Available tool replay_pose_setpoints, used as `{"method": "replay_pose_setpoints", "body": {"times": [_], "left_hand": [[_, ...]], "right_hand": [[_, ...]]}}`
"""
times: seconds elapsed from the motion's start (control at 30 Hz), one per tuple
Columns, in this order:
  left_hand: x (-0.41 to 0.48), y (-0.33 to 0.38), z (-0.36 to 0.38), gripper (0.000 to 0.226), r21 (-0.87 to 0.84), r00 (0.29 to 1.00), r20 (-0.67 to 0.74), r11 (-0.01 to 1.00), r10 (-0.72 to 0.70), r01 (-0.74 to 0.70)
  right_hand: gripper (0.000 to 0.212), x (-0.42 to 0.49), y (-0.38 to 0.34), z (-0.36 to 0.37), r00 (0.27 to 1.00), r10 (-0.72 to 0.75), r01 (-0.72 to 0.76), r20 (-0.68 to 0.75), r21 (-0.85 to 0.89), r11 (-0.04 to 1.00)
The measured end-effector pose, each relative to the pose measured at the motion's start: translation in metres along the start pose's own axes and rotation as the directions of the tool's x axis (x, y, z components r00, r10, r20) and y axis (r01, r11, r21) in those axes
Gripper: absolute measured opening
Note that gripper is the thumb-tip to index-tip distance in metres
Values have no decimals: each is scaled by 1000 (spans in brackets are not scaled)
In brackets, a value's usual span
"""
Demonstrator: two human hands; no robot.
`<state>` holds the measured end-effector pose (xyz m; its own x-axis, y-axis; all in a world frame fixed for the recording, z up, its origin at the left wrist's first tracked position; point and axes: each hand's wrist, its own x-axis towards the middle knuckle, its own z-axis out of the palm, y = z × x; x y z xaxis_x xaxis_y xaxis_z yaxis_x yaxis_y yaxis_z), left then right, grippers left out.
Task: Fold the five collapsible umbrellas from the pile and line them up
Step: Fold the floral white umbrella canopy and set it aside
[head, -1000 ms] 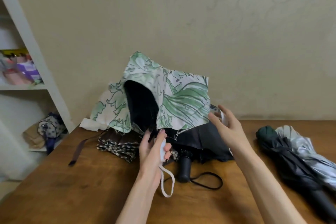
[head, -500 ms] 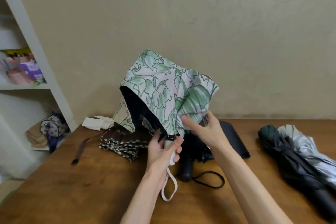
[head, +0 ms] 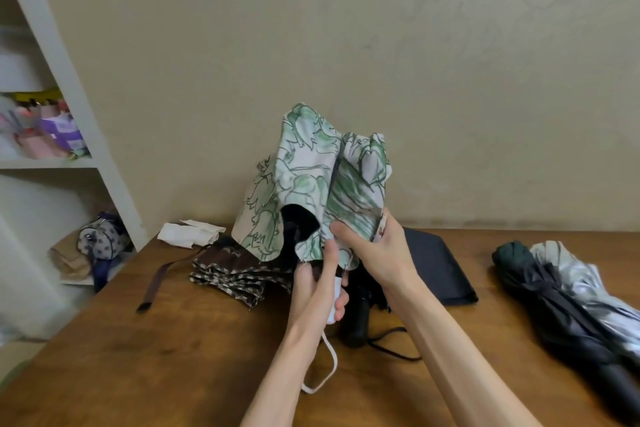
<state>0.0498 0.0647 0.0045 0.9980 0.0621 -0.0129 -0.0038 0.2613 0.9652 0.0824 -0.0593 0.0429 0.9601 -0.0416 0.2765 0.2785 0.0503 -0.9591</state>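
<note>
Now the left grip [head: 318, 291] stays curled round the white handle [head: 336, 296] of the green umbrella [head: 300, 166] above the table's [head: 156, 374] middle. The right grip [head: 377, 253] has gathered the canopy [head: 355, 194] narrower and pinches its folds. Bare wood runs along the near edge. Behind lie a black umbrella [head: 356, 319] and a brown umbrella [head: 235, 276]. Two folded umbrellas [head: 561, 298] rest by the right edge.

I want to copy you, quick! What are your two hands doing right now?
Left hand: closed around the white handle of the leafy umbrella.
Right hand: closed, pinching that umbrella's cloth together.
</note>
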Motion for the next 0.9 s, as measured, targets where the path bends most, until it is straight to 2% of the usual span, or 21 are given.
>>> {"method": "replay_pose_setpoints", "body": {"times": [0.1, 0.2, 0.27, 0.33, 0.37, 0.5, 0.6, 0.67, 0.77, 0.9], "left_hand": [[1, -2, -5, 66, -44, 999, -45, 999, 10, -12], [7, -1, -13, 71, -96, 998, -66, 995, -16, 10], [10, 1, -17, 70, -121, 996, -77, 992, -35, 26], [12, 3, -18, 70, -136, 996, -74, 990, -40, 29], [13, 4, -19, 72, -141, 996, -78, 989, -45, 33], [17, 6, -24, 77, -134, 993, -89, 989, -78, 66], [18, 3, -31, 72, -132, 993, -98, 990, -63, 50], [19, 0, -37, 73, -125, 992, -120, 992, -48, 33], [20, -3, -44, 71, -83, 991, -130, 997, -12, 1], [19, -1, -44, 64, -54, 993, -117, 998, 22, -29]], "right_hand": [[42, -3, -4, -3, 1000, -18, 19, 11, -83, 996], [51, -4, -8, -16, 995, -61, 43, -83, -200, 979], [35, -1, -9, -25, 983, -142, 113, -118, -227, 967], [13, 2, -11, -33, 979, -177, 158, -103, -171, 972], [10, 3, -11, -37, 980, -173, 160, -95, -134, 978], [16, 11, -11, -52, 979, -147, 136, -143, -85, 987], [16, 16, -9, -65, 984, -39, 30, -176, -52, 998], [15, 17, -6, -76, 992, 18, -27, -123, -71, 997], [27, 15, -6, -84, 999, 32, -31, 3, -174, 984], [21, 11, -14, -81, 999, 10, -3, 46, -158, 987]]}}
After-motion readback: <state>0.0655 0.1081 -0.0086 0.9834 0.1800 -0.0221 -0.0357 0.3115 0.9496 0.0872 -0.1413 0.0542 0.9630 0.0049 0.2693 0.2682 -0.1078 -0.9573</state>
